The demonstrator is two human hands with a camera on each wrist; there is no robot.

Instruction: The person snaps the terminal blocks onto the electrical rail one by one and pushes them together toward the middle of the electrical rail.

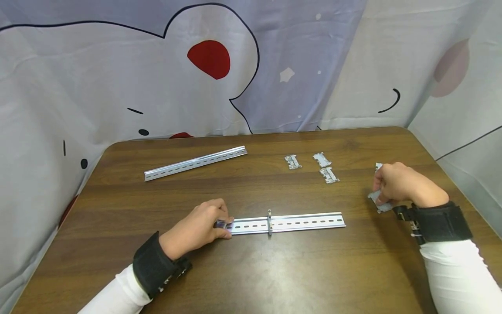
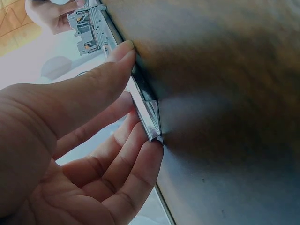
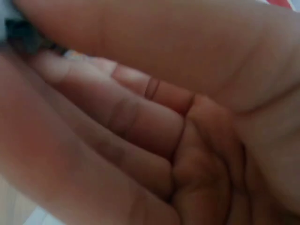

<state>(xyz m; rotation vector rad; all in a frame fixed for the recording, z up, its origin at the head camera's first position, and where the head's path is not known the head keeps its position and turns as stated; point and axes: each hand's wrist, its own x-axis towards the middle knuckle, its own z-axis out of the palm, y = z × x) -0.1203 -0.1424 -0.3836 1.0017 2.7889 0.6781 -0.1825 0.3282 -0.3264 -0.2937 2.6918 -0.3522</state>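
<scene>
In the head view, the left hand (image 1: 200,224) covers the left end of the near slotted rail (image 1: 313,217); the left wrist view shows that end. The left sleeve (image 1: 115,292) is cut off at the near edge, as is the right sleeve (image 1: 455,274). The right hand (image 1: 408,183) partly covers a grey block (image 1: 384,208) and hides most of another block (image 1: 378,165) just beyond; its wrist view is blurred.

The wood-grain table (image 1: 298,270) meets a printed curtain (image 1: 129,74). A far rail (image 1: 196,162) lies slanted at far left, an upright block (image 1: 269,224) straddles the near rail, and three loose blocks (image 1: 322,160) lie farther right.

The left thumb and fingers pinch the near rail from opposite sides. The right hand reaches out at right, fingers curled downward, pinching the grey block.
</scene>
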